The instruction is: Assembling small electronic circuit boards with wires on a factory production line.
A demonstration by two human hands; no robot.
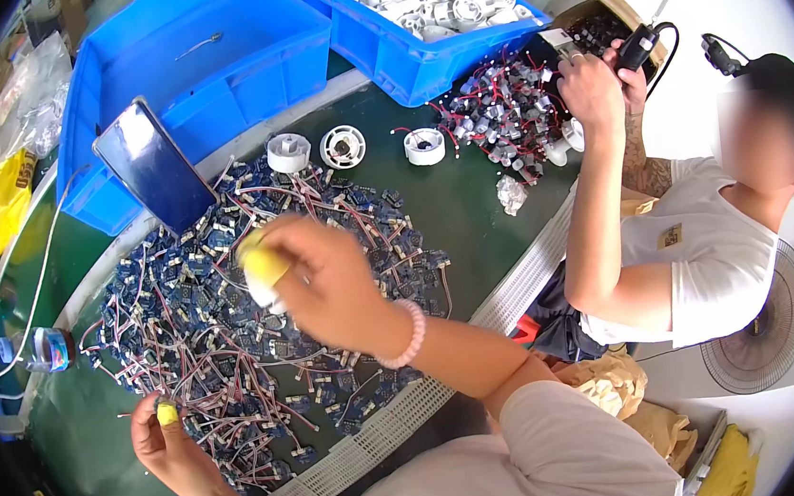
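My right hand point(324, 284), blurred by motion, is over a wide heap of small blue circuit boards point(347, 224) with thin wires and plugs. Yellow finger covers are on its fingertips, and it grips a white round plastic housing point(262, 292), partly hidden by the fingers. Near the heap's front left edge, my left hand point(176, 451) has a yellow cover on its thumb. Its fingers are drawn together in a pinch; what they hold is too small to make out. Beyond the heap stand three more housings: one white point(288, 153), one with parts inside point(342, 146), one with a red wire point(425, 147).
A phone point(155, 166) leans against a blue bin point(210, 89); another bin point(398, 57) holds white parts. A bottle point(48, 349) lies at the left. On the right, a co-worker point(693, 248) holds a black tool point(636, 48) beside piled red-wired parts point(508, 113).
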